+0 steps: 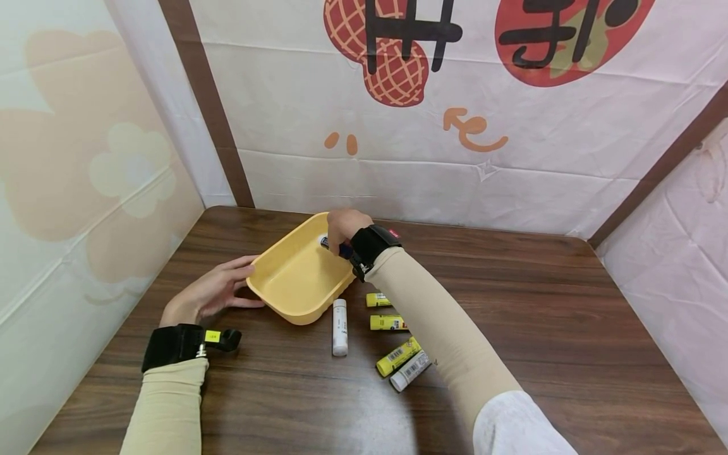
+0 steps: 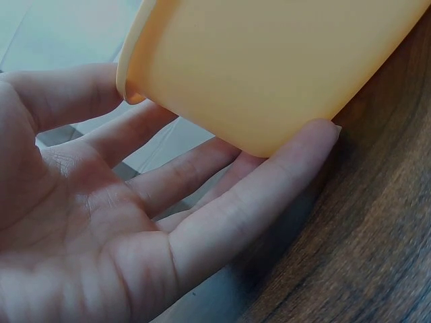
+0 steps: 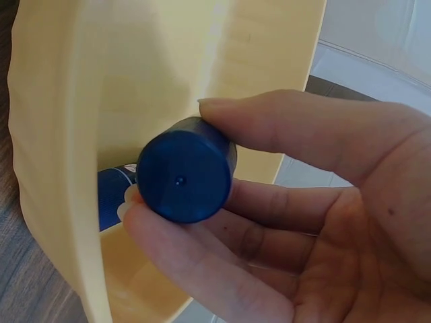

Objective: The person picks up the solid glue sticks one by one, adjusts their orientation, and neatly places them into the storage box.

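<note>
My right hand [image 1: 345, 226] reaches over the right side of a yellow plastic basin [image 1: 298, 278]. In the right wrist view, thumb and fingers pinch a dark blue glue stick [image 3: 182, 176], its round end facing the camera. Behind the fingertips, another dark blue piece [image 3: 114, 195] shows inside the basin. My left hand [image 1: 216, 287] is at the basin's left end, fingers spread and mostly straight. The left wrist view has its index finger at the rim and its thumb [image 2: 296, 158] against the lower wall.
On the brown wooden table [image 1: 546, 328], a white glue stick [image 1: 339, 327] lies just in front of the basin. Yellow glue sticks [image 1: 388, 323] and a white-grey one [image 1: 411, 371] lie near the right forearm. A printed cloth [image 1: 284, 177] hangs behind the table.
</note>
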`<state>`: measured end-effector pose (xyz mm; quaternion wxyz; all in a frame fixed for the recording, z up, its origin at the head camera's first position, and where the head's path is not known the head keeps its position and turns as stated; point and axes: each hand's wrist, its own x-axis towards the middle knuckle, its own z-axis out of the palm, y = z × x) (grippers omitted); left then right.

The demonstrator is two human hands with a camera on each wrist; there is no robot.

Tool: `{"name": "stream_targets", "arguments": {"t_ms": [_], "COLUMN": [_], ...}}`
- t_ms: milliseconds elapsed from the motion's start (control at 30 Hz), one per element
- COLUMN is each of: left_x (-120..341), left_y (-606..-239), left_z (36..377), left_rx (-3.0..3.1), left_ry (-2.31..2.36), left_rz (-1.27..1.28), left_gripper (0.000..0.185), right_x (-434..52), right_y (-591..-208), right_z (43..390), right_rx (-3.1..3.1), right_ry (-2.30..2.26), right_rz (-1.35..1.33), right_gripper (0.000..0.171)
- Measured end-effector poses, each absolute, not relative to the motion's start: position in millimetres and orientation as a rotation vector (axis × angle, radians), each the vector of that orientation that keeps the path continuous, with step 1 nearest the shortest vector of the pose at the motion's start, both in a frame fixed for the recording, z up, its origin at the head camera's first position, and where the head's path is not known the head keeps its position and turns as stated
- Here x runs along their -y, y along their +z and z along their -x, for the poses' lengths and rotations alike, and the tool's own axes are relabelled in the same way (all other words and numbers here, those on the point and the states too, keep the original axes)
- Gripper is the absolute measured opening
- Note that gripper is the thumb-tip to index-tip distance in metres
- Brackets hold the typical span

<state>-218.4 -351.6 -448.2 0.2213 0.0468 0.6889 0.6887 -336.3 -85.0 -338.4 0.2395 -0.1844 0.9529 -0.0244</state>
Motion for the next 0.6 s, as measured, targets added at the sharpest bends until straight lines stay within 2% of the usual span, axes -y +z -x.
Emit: {"name": "stream_targets", "arguments": {"t_ms": [600], "left_x": [351.4], "left_y": [-448.4], "left_z": [218.3], "left_rx": [-1.902], "left_ry": [1.906], "left_rz": [-0.133], "left_gripper": [0.065], "right_x": [89.9], "right_y": [-345.1], "right_z": [341.2], "right_rx": [-2.624], "right_ry": [-0.025], "right_rz": [0.496], "right_gripper": [0.017]}}
